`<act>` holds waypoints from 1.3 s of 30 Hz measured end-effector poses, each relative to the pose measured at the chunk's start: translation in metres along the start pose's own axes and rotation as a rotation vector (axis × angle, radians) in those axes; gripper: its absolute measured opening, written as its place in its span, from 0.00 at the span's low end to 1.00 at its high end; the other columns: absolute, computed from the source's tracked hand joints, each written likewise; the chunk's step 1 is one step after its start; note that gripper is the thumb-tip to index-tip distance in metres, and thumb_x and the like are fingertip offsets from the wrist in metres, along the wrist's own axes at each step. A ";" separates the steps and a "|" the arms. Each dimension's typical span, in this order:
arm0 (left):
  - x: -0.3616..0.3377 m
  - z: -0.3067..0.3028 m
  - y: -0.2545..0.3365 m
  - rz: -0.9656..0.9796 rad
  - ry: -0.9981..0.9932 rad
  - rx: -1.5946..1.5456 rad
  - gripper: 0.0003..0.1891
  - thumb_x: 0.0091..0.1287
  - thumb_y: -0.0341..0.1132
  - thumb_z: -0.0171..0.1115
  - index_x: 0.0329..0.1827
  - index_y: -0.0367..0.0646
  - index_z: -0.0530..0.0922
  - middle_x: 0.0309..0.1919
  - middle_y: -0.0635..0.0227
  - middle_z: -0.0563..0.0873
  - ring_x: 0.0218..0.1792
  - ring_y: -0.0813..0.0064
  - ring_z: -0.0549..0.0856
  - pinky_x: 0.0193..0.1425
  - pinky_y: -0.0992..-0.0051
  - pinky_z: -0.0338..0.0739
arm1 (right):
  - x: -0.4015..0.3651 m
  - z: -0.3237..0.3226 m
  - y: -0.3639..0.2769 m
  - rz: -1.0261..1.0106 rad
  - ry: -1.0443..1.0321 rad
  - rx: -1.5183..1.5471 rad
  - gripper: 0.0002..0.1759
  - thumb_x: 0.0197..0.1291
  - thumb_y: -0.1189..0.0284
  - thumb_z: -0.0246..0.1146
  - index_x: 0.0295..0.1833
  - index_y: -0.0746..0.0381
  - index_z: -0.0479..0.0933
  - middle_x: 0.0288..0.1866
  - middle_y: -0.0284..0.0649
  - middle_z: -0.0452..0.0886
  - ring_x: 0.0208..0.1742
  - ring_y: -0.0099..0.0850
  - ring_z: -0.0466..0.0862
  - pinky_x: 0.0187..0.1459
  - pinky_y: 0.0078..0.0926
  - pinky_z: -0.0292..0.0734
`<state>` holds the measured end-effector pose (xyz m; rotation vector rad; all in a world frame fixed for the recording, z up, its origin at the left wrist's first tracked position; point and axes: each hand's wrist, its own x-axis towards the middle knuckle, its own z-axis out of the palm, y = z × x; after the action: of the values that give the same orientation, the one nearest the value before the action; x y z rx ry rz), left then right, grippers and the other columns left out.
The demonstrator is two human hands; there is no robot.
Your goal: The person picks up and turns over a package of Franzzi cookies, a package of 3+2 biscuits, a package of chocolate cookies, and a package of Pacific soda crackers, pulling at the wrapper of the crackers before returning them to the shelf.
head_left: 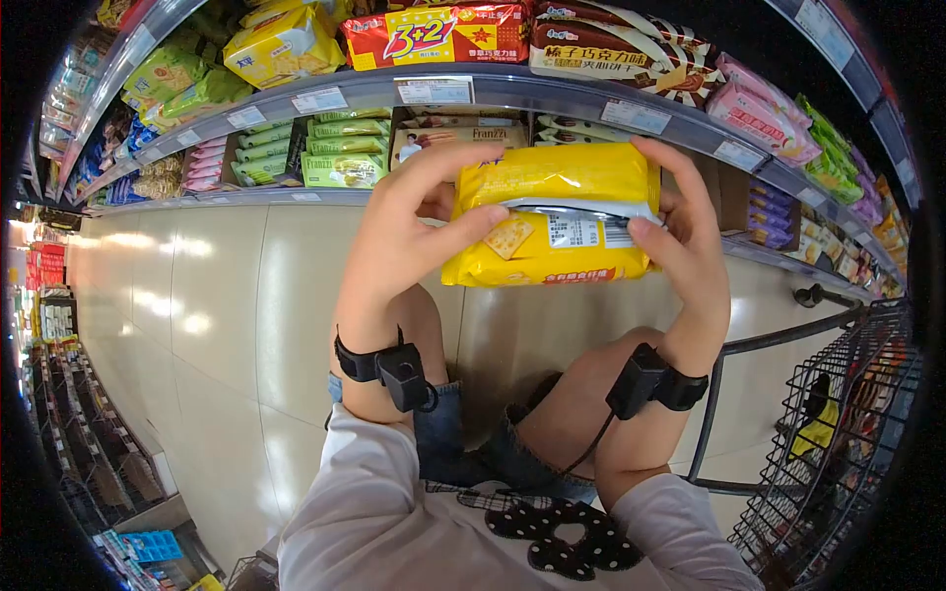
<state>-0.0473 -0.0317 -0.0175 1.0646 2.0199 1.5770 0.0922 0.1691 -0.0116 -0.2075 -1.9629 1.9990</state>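
Observation:
A yellow packet of crackers is held up in front of the shelves, its back seam and printed label facing me. My left hand grips its left end, the thumb pressed near the silver-edged seam. At the right end, my right hand holds it with fingers behind and the thumb on the front. Each wrist wears a black strap with a small box. Just beyond the packet, boxes of green-wrapped Franzzi biscuits stand on the lower shelf, partly hidden by my hands and the packet.
The upper shelf holds a red 3+2 biscuit pack, brown chocolate biscuit packs and pink packs. A black wire shopping cart stands close on my right. Pale floor tiles lie to the left, with more shelving beyond.

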 end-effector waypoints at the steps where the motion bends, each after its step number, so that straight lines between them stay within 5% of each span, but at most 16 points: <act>1: 0.001 0.003 0.000 0.022 0.025 -0.091 0.25 0.49 0.24 0.63 0.54 0.40 0.71 0.55 0.63 0.71 0.40 0.80 0.77 0.38 0.83 0.73 | 0.001 0.001 0.001 0.001 0.002 0.001 0.33 0.46 0.83 0.61 0.61 0.59 0.61 0.47 0.42 0.74 0.45 0.26 0.75 0.45 0.19 0.71; 8: 0.009 0.016 -0.004 0.145 0.092 -0.511 0.24 0.48 0.22 0.66 0.51 0.41 0.73 0.63 0.62 0.58 0.45 0.77 0.76 0.42 0.77 0.75 | 0.006 -0.002 0.011 -0.190 0.252 0.152 0.31 0.51 0.77 0.59 0.62 0.59 0.60 0.60 0.40 0.65 0.55 0.28 0.69 0.51 0.22 0.69; 16: 0.015 0.015 -0.015 0.475 0.008 0.040 0.26 0.43 0.28 0.70 0.49 0.44 0.75 0.63 0.55 0.60 0.53 0.66 0.74 0.50 0.69 0.72 | 0.011 0.000 0.012 -0.120 0.320 0.037 0.26 0.54 0.75 0.54 0.62 0.58 0.62 0.58 0.41 0.67 0.57 0.30 0.68 0.55 0.25 0.65; 18: 0.010 0.023 0.000 0.449 0.074 0.266 0.28 0.41 0.30 0.72 0.50 0.44 0.74 0.62 0.54 0.61 0.55 0.62 0.72 0.54 0.67 0.70 | 0.013 0.006 0.006 -0.032 0.348 0.348 0.25 0.54 0.76 0.53 0.61 0.60 0.62 0.57 0.41 0.67 0.57 0.29 0.68 0.56 0.24 0.63; 20: 0.012 0.028 0.003 0.424 0.148 0.484 0.31 0.38 0.32 0.73 0.50 0.43 0.73 0.62 0.52 0.63 0.57 0.58 0.70 0.57 0.65 0.68 | 0.019 0.015 0.006 -0.088 0.402 0.339 0.27 0.53 0.76 0.53 0.61 0.62 0.61 0.57 0.42 0.67 0.57 0.31 0.68 0.57 0.24 0.62; 22: 0.013 0.032 -0.006 0.485 0.317 0.686 0.32 0.38 0.31 0.72 0.52 0.46 0.72 0.60 0.55 0.64 0.54 0.52 0.71 0.57 0.62 0.66 | 0.022 0.028 0.000 -0.407 0.396 -0.318 0.29 0.53 0.75 0.55 0.62 0.63 0.59 0.57 0.44 0.68 0.57 0.33 0.69 0.57 0.27 0.63; 24: 0.009 0.037 -0.010 0.427 0.290 0.689 0.34 0.41 0.29 0.71 0.55 0.44 0.66 0.59 0.56 0.65 0.57 0.54 0.70 0.59 0.62 0.66 | 0.017 0.056 -0.013 -0.478 0.383 0.015 0.30 0.54 0.72 0.56 0.63 0.64 0.58 0.55 0.45 0.69 0.54 0.33 0.71 0.55 0.27 0.65; 26: 0.009 0.047 -0.018 0.123 0.325 -0.392 0.36 0.48 0.28 0.68 0.60 0.42 0.57 0.57 0.58 0.67 0.57 0.59 0.71 0.59 0.63 0.67 | 0.011 0.058 -0.023 -0.351 -0.078 0.479 0.28 0.54 0.73 0.57 0.61 0.66 0.60 0.54 0.45 0.69 0.51 0.32 0.72 0.53 0.25 0.66; 27: 0.014 0.045 -0.020 0.204 0.260 -0.615 0.36 0.53 0.26 0.63 0.62 0.42 0.51 0.57 0.61 0.68 0.56 0.65 0.72 0.59 0.65 0.68 | 0.011 0.055 -0.019 -0.350 -0.073 0.481 0.28 0.54 0.73 0.57 0.61 0.66 0.60 0.54 0.45 0.69 0.51 0.32 0.72 0.53 0.25 0.66; 29: 0.010 0.046 -0.016 0.083 0.221 -0.917 0.35 0.53 0.25 0.62 0.62 0.42 0.52 0.57 0.61 0.68 0.56 0.66 0.72 0.58 0.65 0.69 | 0.015 0.049 -0.006 -0.555 -0.058 -0.231 0.27 0.54 0.74 0.58 0.59 0.67 0.62 0.52 0.45 0.71 0.49 0.30 0.74 0.49 0.24 0.68; 30: 0.009 0.046 -0.014 -0.039 0.181 -1.219 0.34 0.53 0.24 0.61 0.61 0.41 0.54 0.57 0.62 0.68 0.56 0.67 0.72 0.58 0.66 0.69 | 0.015 0.051 -0.005 -0.553 -0.057 -0.227 0.27 0.54 0.74 0.58 0.59 0.67 0.62 0.52 0.45 0.71 0.49 0.30 0.74 0.49 0.24 0.68; 32: 0.008 0.047 -0.020 -0.069 0.182 -1.183 0.32 0.54 0.24 0.60 0.61 0.41 0.55 0.56 0.62 0.69 0.56 0.68 0.72 0.57 0.66 0.69 | 0.019 0.057 -0.005 -0.448 0.521 -0.095 0.24 0.54 0.76 0.59 0.58 0.67 0.64 0.51 0.44 0.72 0.48 0.30 0.74 0.47 0.24 0.69; 33: 0.008 0.048 -0.023 -0.098 0.182 -1.150 0.30 0.54 0.24 0.60 0.60 0.41 0.57 0.56 0.63 0.70 0.56 0.69 0.72 0.57 0.67 0.70 | 0.022 0.054 -0.009 -0.350 0.552 -0.045 0.26 0.54 0.76 0.59 0.59 0.66 0.62 0.50 0.43 0.72 0.48 0.29 0.73 0.45 0.23 0.70; 34: 0.007 0.050 -0.025 -0.095 0.187 -1.150 0.30 0.54 0.24 0.60 0.60 0.41 0.57 0.56 0.63 0.70 0.56 0.69 0.72 0.57 0.67 0.70 | 0.023 0.051 -0.008 -0.350 0.547 -0.045 0.26 0.54 0.76 0.59 0.59 0.66 0.62 0.50 0.43 0.72 0.48 0.29 0.73 0.45 0.23 0.70; 36: 0.007 0.055 -0.027 -0.029 0.231 -1.017 0.27 0.55 0.31 0.61 0.57 0.39 0.62 0.52 0.61 0.75 0.52 0.65 0.76 0.54 0.61 0.72 | 0.024 0.047 -0.002 0.069 0.329 0.301 0.28 0.53 0.77 0.61 0.60 0.66 0.60 0.50 0.43 0.71 0.49 0.28 0.73 0.47 0.24 0.70; 39: 0.006 0.054 -0.023 -0.104 0.165 -1.017 0.28 0.55 0.26 0.61 0.59 0.40 0.60 0.53 0.66 0.73 0.55 0.71 0.72 0.55 0.70 0.70 | 0.027 0.053 0.007 0.113 0.221 0.345 0.32 0.49 0.77 0.64 0.59 0.66 0.58 0.51 0.42 0.71 0.52 0.28 0.72 0.51 0.27 0.70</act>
<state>-0.0219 0.0066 -0.0548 0.4207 1.0114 2.2524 0.0484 0.1282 -0.0134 -0.4407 -1.4770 2.2376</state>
